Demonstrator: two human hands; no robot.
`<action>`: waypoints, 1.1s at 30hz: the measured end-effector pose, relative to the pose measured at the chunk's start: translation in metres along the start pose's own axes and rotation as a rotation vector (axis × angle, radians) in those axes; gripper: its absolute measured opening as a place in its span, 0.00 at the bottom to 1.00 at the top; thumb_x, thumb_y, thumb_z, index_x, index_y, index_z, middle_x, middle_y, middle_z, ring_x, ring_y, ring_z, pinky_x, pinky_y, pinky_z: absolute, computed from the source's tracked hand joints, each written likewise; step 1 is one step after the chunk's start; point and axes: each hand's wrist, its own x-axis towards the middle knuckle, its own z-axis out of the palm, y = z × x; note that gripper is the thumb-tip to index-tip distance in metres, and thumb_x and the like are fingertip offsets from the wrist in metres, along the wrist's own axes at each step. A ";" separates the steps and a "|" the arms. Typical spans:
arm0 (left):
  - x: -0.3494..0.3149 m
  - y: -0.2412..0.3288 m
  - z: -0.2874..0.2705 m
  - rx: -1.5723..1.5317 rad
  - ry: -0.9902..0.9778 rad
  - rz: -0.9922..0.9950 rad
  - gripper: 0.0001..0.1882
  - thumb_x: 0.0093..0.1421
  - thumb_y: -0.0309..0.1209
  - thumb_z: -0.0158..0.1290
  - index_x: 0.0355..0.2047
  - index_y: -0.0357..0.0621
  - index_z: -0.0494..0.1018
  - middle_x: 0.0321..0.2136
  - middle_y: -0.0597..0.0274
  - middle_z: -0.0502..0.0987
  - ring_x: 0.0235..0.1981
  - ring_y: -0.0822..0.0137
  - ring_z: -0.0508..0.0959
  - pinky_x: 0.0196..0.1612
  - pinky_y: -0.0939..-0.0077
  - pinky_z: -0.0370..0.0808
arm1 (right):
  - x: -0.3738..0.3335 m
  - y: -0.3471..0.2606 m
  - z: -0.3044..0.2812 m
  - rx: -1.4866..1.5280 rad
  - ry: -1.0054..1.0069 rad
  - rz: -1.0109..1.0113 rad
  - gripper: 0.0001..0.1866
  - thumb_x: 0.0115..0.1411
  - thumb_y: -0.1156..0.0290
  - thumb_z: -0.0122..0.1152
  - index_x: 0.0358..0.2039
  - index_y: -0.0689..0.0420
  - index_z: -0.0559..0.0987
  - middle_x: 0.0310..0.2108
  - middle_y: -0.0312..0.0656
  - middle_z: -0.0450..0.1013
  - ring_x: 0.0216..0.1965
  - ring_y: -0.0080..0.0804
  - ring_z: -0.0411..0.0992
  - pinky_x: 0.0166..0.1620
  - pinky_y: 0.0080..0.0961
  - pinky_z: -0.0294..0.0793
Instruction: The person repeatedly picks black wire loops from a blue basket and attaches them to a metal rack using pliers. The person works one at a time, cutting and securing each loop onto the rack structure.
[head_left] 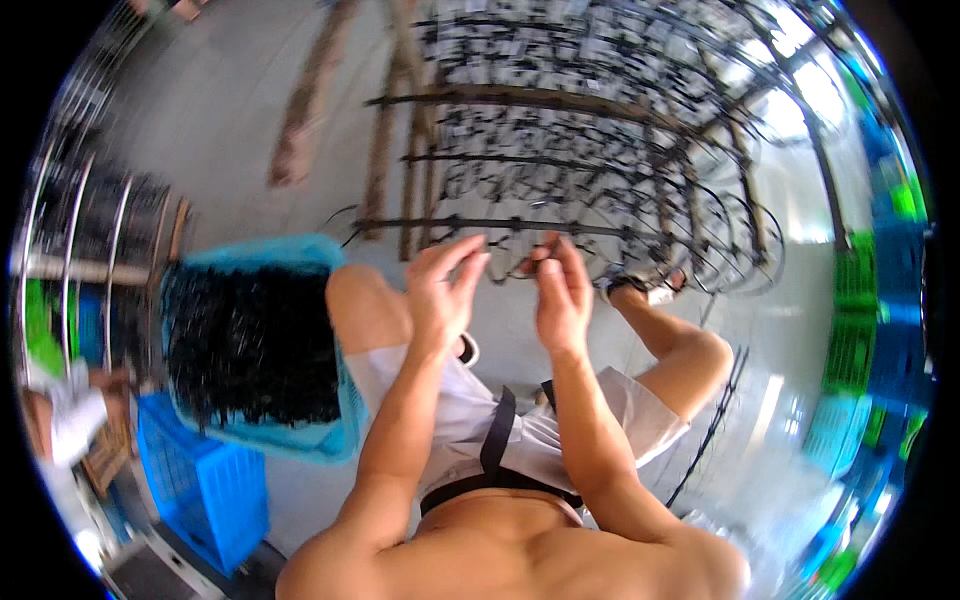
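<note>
Both hands raised before a wire rack — right hand fingers pinching a small dark piece; left hand fingers loosely spread, empty — beside a blue tub.

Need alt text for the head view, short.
Seen from above, a seated person raises both hands, left hand open and right hand pinching a small dark piece, in front of a rack hung with black wire parts. A blue tub full of black pieces sits to their left, above a blue crate.
</note>
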 end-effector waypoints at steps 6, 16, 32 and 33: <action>-0.007 -0.004 0.005 -0.017 0.011 0.029 0.09 0.52 0.30 0.60 0.35 0.45 0.79 0.30 0.61 0.80 0.34 0.63 0.77 0.41 0.66 0.67 | 0.003 0.004 0.010 -0.283 0.198 -0.203 0.16 0.63 0.74 0.51 0.50 0.67 0.70 0.32 0.39 0.72 0.28 0.20 0.66 0.33 0.16 0.67; -0.021 -0.009 -0.015 0.047 0.004 0.035 0.15 0.51 0.34 0.60 0.40 0.52 0.77 0.34 0.66 0.78 0.38 0.64 0.74 0.47 0.63 0.59 | 0.006 0.001 0.026 -0.432 0.283 -0.201 0.14 0.63 0.69 0.52 0.43 0.66 0.71 0.29 0.38 0.70 0.26 0.22 0.66 0.32 0.17 0.67; -0.032 -0.224 -0.326 1.216 -0.310 -0.745 0.40 0.47 0.41 0.63 0.58 0.39 0.59 0.52 0.44 0.67 0.50 0.48 0.71 0.52 0.56 0.69 | -0.077 0.010 0.129 -1.030 -0.737 -0.327 0.18 0.50 0.84 0.57 0.43 0.65 0.69 0.39 0.51 0.67 0.42 0.45 0.65 0.46 0.32 0.66; -0.023 -0.210 -0.329 1.096 -0.298 -0.809 0.39 0.46 0.41 0.62 0.57 0.38 0.61 0.50 0.44 0.69 0.49 0.49 0.72 0.50 0.57 0.70 | -0.078 0.016 0.139 -0.977 -0.781 -0.236 0.16 0.50 0.83 0.58 0.41 0.64 0.71 0.37 0.49 0.68 0.39 0.44 0.67 0.43 0.31 0.68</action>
